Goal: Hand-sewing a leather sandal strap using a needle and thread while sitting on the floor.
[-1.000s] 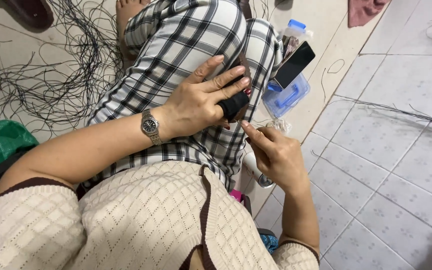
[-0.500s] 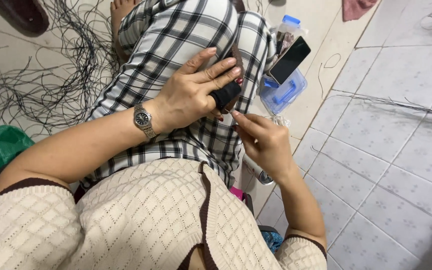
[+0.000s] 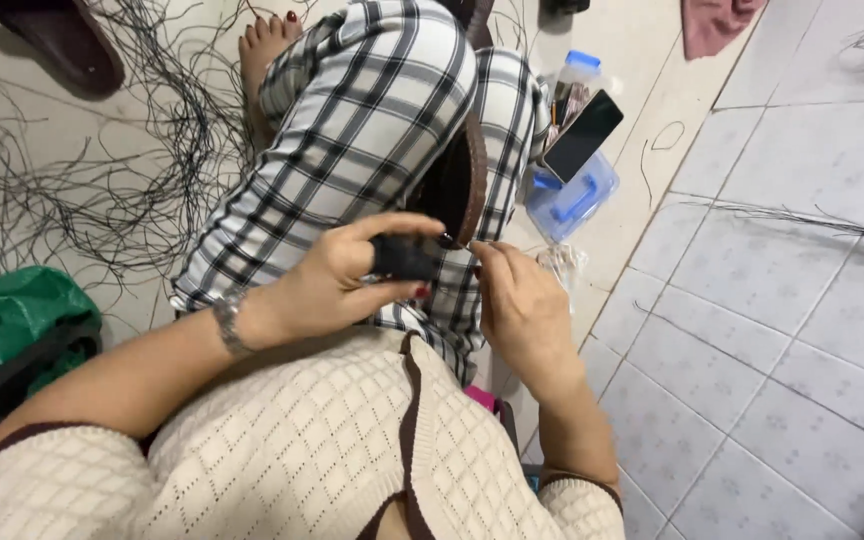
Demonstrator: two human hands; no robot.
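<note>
Seated on a tiled floor, a person in a cream knit top and black-and-white plaid trousers (image 3: 382,130) works over the lap at the centre of the frame. The left hand (image 3: 337,285), a metal wristwatch (image 3: 227,322) on its wrist, is closed around a small dark bundle (image 3: 404,258), thumb above and fingers curled below, apparently to keep it steady against the thigh. The right hand (image 3: 517,300), just beside it, has fingertips pinched together at the bundle's end; whether a strand or tool sits between them is too fine to tell. Just above the hands a dark rounded piece with a brown rim (image 3: 457,185) lies in the lap, close enough to be reached. Loose black strands (image 3: 102,190) sprawl over the floor at upper left, near a dark sandal (image 3: 57,45); a green bag (image 3: 17,315) sits at the left edge. At upper right a black phone (image 3: 582,135) rests across a clear blue-lidded plastic box (image 3: 572,195), within arm's reach, and a pink cloth (image 3: 712,25) lies by the top edge. Compared with half a second earlier, the left hand has shifted from lying flat across the dark object, fingers spread, to a tighter wrap, and both hands sit lower in the frame, with more of the legs and a bare foot (image 3: 267,45) in view.
</note>
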